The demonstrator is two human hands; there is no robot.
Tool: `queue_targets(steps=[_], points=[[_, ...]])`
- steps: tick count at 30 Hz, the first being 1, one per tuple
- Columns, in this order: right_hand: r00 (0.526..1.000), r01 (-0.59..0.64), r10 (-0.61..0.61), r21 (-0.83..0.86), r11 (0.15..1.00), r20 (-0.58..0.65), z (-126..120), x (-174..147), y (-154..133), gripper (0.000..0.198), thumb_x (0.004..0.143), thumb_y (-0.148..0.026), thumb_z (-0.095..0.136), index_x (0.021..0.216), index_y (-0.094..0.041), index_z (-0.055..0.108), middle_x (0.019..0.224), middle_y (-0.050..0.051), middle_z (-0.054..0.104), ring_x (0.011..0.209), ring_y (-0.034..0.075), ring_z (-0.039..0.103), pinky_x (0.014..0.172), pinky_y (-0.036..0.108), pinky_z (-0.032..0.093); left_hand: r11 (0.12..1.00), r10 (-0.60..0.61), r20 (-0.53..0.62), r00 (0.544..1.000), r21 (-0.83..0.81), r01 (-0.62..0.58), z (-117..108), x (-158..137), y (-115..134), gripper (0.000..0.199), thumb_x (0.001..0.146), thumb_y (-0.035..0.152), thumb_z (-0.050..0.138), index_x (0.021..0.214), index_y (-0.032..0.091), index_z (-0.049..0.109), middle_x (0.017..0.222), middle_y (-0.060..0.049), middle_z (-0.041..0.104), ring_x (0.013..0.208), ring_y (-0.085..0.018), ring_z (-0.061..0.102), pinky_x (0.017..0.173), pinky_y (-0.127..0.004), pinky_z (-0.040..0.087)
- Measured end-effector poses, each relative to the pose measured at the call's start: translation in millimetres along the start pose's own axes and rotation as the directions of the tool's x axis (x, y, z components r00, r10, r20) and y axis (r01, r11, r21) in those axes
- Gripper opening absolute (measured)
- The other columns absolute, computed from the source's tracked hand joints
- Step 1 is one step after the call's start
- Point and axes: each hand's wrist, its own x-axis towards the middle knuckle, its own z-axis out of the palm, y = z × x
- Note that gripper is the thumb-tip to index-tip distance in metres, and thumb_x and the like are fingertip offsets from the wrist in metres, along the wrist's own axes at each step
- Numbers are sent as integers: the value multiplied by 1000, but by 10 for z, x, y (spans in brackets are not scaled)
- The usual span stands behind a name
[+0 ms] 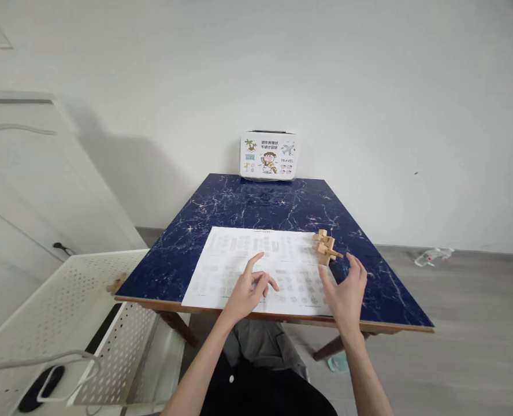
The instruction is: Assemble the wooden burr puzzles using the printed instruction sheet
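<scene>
A white printed sheet (228, 268) with rows of grey diagrams lies on the near part of the table. My left hand (248, 289) is over its middle, index finger stretched out toward the diagrams and the other fingers loosely bent, with nothing held. Several light wooden puzzle pieces (326, 248) sit in a small cluster at the sheet's right edge, some stacked or leaning on each other. Just on the near right side of them is my right hand (346, 292), thumb and fingers apart. Its fingertips are close to the pieces; I cannot tell whether they touch.
A white box with cartoon prints (268, 156) stands at the far edge of the dark blue marbled table (256, 202), against the wall. To the left is a white perforated rack (66, 283) with cables. A clear plastic item (433, 256) lies on the floor at right.
</scene>
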Motion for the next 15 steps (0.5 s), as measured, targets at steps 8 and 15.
queue_targets(steps=[8,15], points=[[981,121,-149,200,972,128,76,-35,-162,30,95,-41,61,115,-19,65,113,13,70,92,26,69,85,44,57,1000,-8,-4,1000,13,9,3,5,14,61,106,44,47,157,19,26,89,-5,73,67,-14,50,69,-30,42],[922,-65,-56,296,953,382,197,-76,-67,30,93,-46,62,105,-19,68,100,11,77,88,25,73,82,40,59,1000,-7,-3,1000,19,7,-1,11,28,61,106,44,48,157,18,27,89,-5,73,66,-15,50,66,-29,40]])
